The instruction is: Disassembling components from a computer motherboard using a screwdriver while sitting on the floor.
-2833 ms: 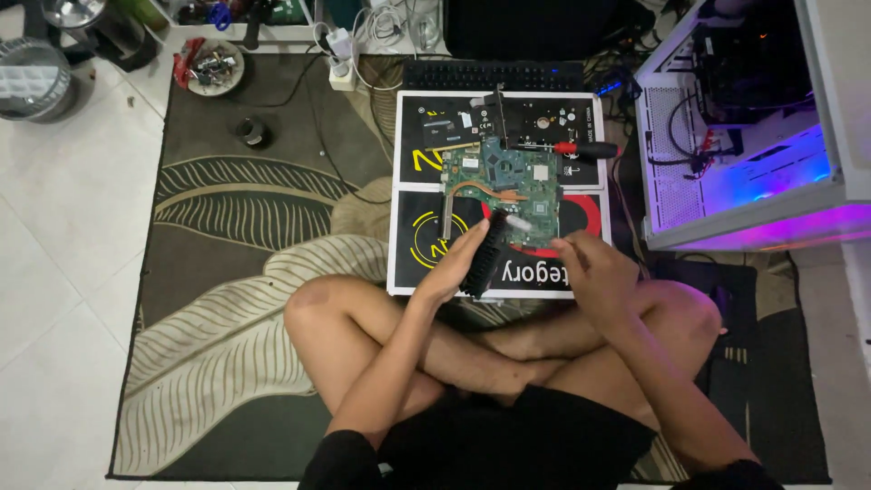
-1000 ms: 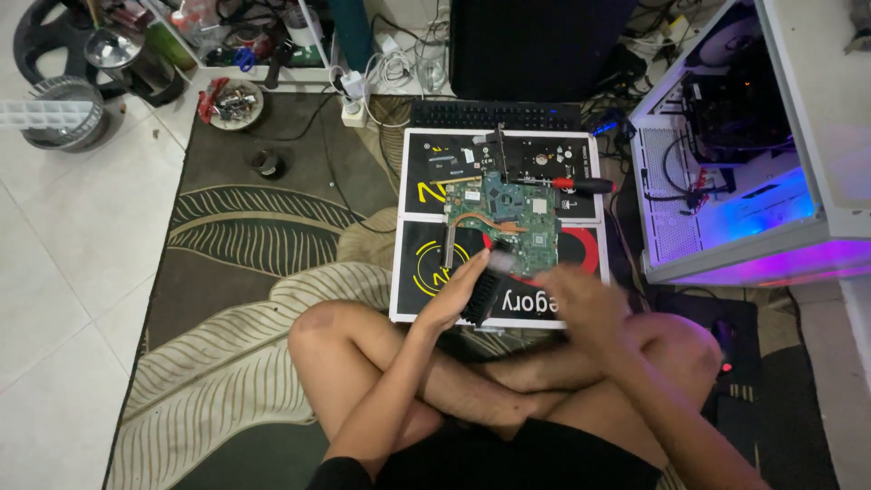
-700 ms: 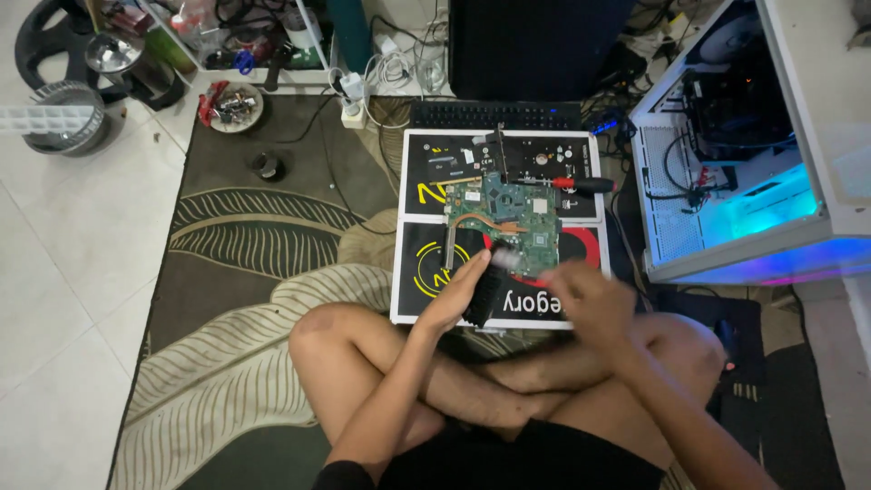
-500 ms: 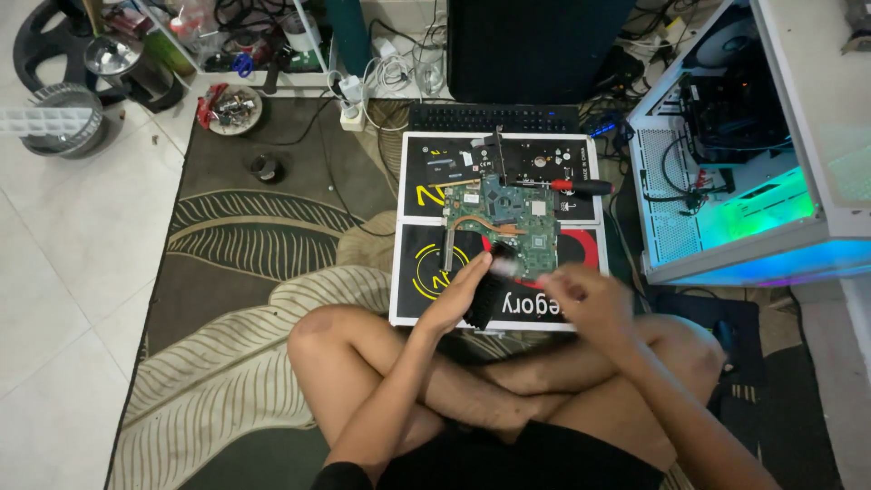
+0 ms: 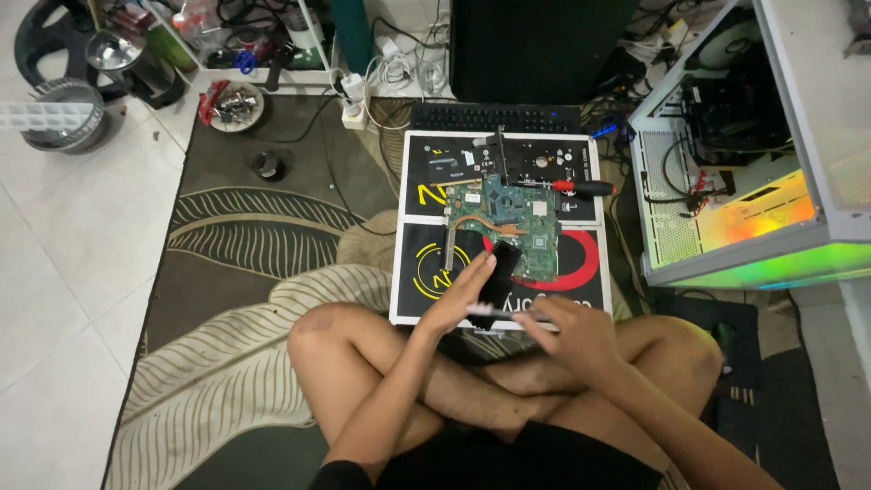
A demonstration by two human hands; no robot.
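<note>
The left hand [image 5: 461, 299] gripped a flat black rectangular part [image 5: 499, 274]. The right hand [image 5: 572, 331] pinched a thin white strip [image 5: 494, 312], fingers closed, near the green circuit board [image 5: 513, 222]

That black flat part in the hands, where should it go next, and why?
Probably a short move forward onto the green circuit board. The left hand holds the black part just at the board's near edge, over the black mat, and the right hand waits beside it.
</note>
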